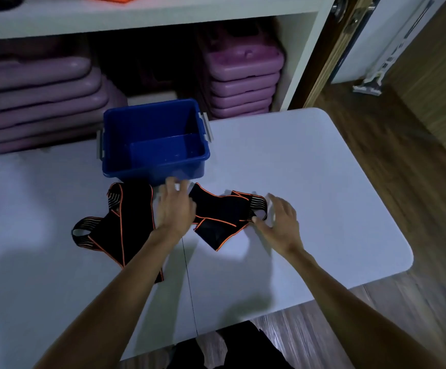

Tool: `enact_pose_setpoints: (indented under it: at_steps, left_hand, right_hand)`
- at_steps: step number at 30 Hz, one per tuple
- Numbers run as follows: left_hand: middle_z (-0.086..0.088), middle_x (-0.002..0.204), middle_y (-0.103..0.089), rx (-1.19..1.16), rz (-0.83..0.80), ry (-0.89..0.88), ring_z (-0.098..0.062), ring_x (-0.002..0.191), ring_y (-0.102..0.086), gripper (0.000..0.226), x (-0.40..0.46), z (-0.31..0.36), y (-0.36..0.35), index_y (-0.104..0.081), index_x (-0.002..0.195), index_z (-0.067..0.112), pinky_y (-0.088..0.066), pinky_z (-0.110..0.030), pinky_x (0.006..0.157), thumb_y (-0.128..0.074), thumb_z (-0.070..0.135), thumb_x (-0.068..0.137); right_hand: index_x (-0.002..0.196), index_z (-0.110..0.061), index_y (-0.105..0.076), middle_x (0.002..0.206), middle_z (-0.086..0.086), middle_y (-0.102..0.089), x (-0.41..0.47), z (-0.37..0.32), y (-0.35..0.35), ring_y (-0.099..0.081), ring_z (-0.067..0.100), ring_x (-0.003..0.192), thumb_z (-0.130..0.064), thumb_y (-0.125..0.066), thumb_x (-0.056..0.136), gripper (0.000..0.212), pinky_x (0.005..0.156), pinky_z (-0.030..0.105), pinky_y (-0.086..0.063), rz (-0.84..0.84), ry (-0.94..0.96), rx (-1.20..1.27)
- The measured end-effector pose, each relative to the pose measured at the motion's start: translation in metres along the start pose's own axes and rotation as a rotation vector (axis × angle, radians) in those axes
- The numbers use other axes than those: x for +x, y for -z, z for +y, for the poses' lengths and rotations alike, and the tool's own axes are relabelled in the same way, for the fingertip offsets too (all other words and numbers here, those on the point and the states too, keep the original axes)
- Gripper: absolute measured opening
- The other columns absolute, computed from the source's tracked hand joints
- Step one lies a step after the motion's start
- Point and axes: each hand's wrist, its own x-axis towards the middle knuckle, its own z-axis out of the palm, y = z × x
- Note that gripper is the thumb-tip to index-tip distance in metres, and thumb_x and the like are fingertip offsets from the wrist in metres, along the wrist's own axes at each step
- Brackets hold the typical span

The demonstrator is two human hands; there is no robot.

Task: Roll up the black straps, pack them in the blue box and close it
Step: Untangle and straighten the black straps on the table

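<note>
Hands (175, 206) and (279, 218), both open with fingers spread, rest at either end of 1 flat strap (222, 217) beside the empty box (152, 139); rolling seems about to start, needing a pinched end.

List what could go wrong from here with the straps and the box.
1. The right strap lies spread flat with loose crossing ends; a roll begun by the left hand and right hand may come out slack and unwind.
2. The left strap lies partly under the left forearm and might be dragged.
3. The blue box shows no lid in view, so closing may stall.
</note>
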Motion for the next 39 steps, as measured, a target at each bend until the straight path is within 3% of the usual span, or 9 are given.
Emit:
enact_pose_setpoints:
  at_steps: [7, 10, 17, 22, 25, 27, 30, 36, 39]
  left_hand:
    - [-0.011, 0.11, -0.054, -0.08, -0.209, -0.522, -0.03, 0.105, -0.053, 0.022, -0.013, 0.084, -0.021, -0.059, 0.107, 0.011, -0.048, -0.043, 0.085, -0.048, 0.023, 0.092]
    - [-0.01, 0.115, -0.053, 0.015, -0.366, -0.466, -0.03, 0.11, -0.051, 0.03, -0.021, 0.117, -0.039, -0.061, 0.11, 0.011, -0.046, -0.041, 0.082, -0.045, 0.031, 0.095]
    - [-0.008, 0.117, -0.055, 0.011, -0.366, -0.313, -0.03, 0.109, -0.05, 0.021, -0.017, 0.14, -0.064, -0.064, 0.106, 0.012, -0.04, -0.036, 0.071, -0.048, 0.019, 0.094]
    - [-0.001, 0.114, -0.059, -0.01, -0.399, -0.779, -0.024, 0.109, -0.044, 0.033, -0.027, 0.128, -0.061, -0.064, 0.11, 0.018, -0.041, -0.035, 0.081, -0.048, 0.0, 0.087]
    - [0.005, 0.1, -0.059, 0.046, -0.413, -0.981, -0.022, 0.097, -0.042, 0.042, -0.052, 0.113, -0.056, -0.061, 0.108, 0.023, -0.028, -0.03, 0.073, -0.047, -0.004, 0.079]
    - [0.005, 0.086, -0.053, 0.09, -0.419, -1.051, -0.021, 0.09, -0.043, 0.029, -0.068, 0.095, -0.053, -0.062, 0.096, 0.027, -0.023, -0.029, 0.069, -0.048, 0.006, 0.08]
    - [0.006, 0.078, -0.049, 0.147, -0.4, -1.08, -0.021, 0.082, -0.045, 0.022, -0.087, 0.058, -0.045, -0.057, 0.075, 0.026, -0.029, -0.031, 0.068, -0.039, 0.014, 0.078]
    - [0.001, 0.104, -0.063, 0.325, -0.372, -0.958, -0.024, 0.103, -0.055, 0.022, -0.113, -0.022, -0.021, -0.069, 0.074, 0.03, -0.049, -0.037, 0.085, -0.071, 0.011, 0.063]
    - [-0.003, 0.112, -0.06, 0.311, -0.349, -0.813, -0.026, 0.104, -0.056, 0.012, -0.121, -0.047, -0.004, -0.067, 0.069, 0.029, -0.05, -0.038, 0.081, -0.062, 0.017, 0.068]
  right_hand:
    - [0.139, -0.015, -0.048, 0.118, 0.009, -0.06, 0.002, 0.011, 0.01, -0.058, 0.025, 0.108, -0.015, -0.047, 0.096, 0.043, 0.088, 0.029, -0.044, 0.06, -0.207, 0.254]
    - [0.134, -0.012, -0.053, 0.1, 0.002, -0.061, -0.002, 0.018, 0.02, -0.057, 0.025, 0.11, -0.006, -0.04, 0.095, 0.041, 0.089, 0.029, -0.044, 0.086, -0.21, 0.282]
    - [0.121, -0.014, -0.062, 0.091, 0.001, -0.065, -0.008, 0.043, 0.039, -0.061, 0.011, 0.079, -0.008, -0.045, 0.095, 0.031, 0.062, 0.01, -0.043, 0.121, -0.215, 0.274]
    - [0.118, -0.014, -0.063, 0.088, 0.014, -0.067, -0.014, 0.054, 0.046, -0.057, 0.016, 0.069, -0.006, -0.046, 0.094, 0.03, 0.055, 0.008, -0.043, 0.137, -0.23, 0.284]
    - [0.119, -0.014, -0.062, 0.089, 0.0, -0.064, -0.013, 0.054, 0.045, -0.06, 0.005, 0.073, -0.009, -0.047, 0.095, 0.029, 0.061, 0.01, -0.042, 0.092, -0.182, 0.246]
    - [0.122, -0.017, -0.061, 0.099, -0.001, -0.063, -0.01, 0.051, 0.042, -0.06, 0.003, 0.081, -0.013, -0.05, 0.096, 0.029, 0.069, 0.014, -0.045, 0.041, -0.112, 0.216]
    - [0.125, -0.023, -0.06, 0.112, -0.001, -0.061, -0.002, 0.036, 0.033, -0.059, 0.009, 0.095, -0.023, -0.056, 0.095, 0.03, 0.084, 0.02, -0.045, -0.057, 0.019, 0.183]
    - [0.126, -0.028, -0.057, 0.12, -0.001, -0.058, 0.021, -0.016, 0.001, -0.054, 0.014, 0.112, -0.032, -0.057, 0.094, 0.032, 0.097, 0.032, -0.045, -0.191, 0.255, 0.16]
    - [0.125, -0.026, -0.057, 0.119, 0.004, -0.059, 0.036, -0.045, -0.017, -0.054, 0.019, 0.113, -0.031, -0.056, 0.095, 0.03, 0.099, 0.034, -0.045, -0.228, 0.314, 0.112]
